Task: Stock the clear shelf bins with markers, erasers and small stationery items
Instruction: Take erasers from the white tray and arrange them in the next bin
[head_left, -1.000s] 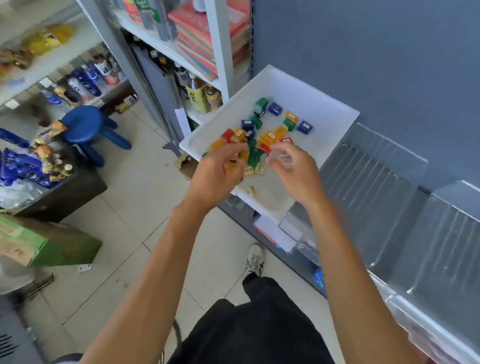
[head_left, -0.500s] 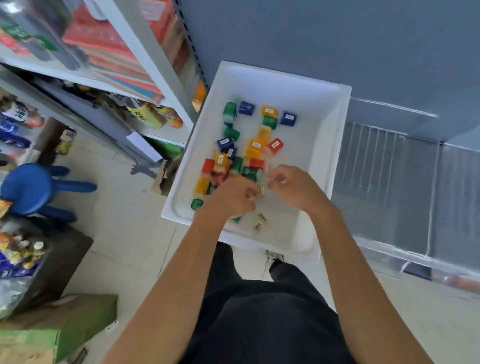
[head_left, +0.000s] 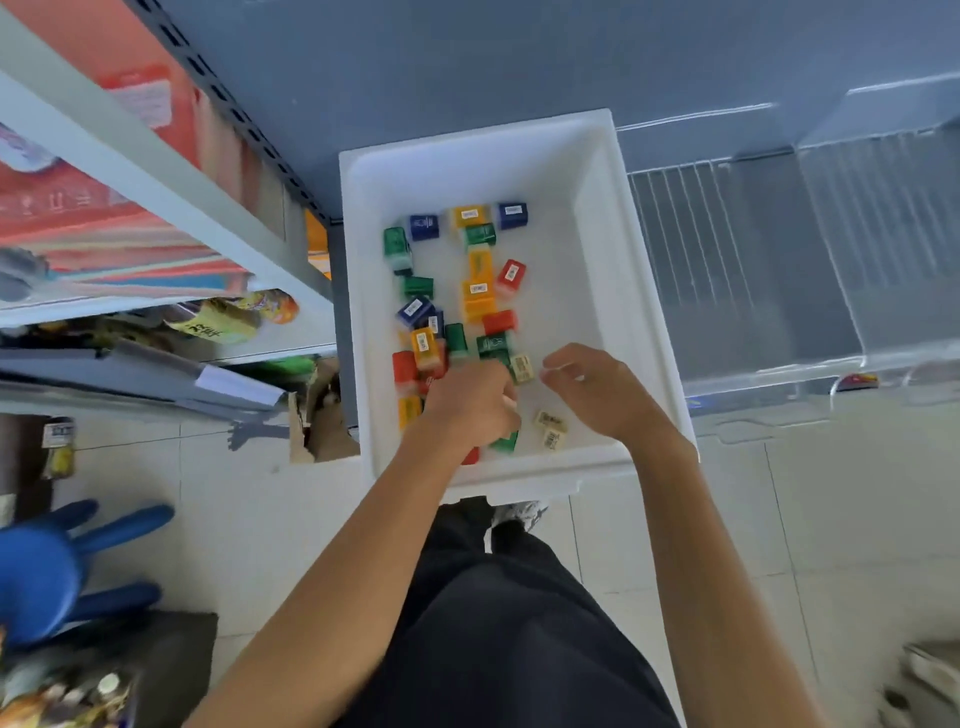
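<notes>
A white bin (head_left: 597, 218) sits on the shelf and holds several small coloured stationery blocks (head_left: 478, 296) in green, blue, orange and red. Three cream erasers lie near its front, one (head_left: 522, 368) between my hands and two (head_left: 550, 428) closer to the rim. My left hand (head_left: 470, 405) is inside the bin, knuckles up, with its fingers curled round small pieces hidden under it. My right hand (head_left: 597, 389) hovers beside it, fingers curled, fingertips close to the cream eraser. What it pinches, if anything, is hidden. Clear shelf bins (head_left: 779, 270) stand to the right.
A grey shelf upright (head_left: 171, 156) with stacked red and orange packs stands on the left, bottles below it. A torn cardboard box (head_left: 317, 415) sits on the tiled floor by the bin. A blue stool (head_left: 47, 566) is at lower left. My dark trousers fill the bottom centre.
The view has swung down and over the white bin. Both hands dropped from above the bin's front edge into it and now sit low near the front, beside the cream erasers.
</notes>
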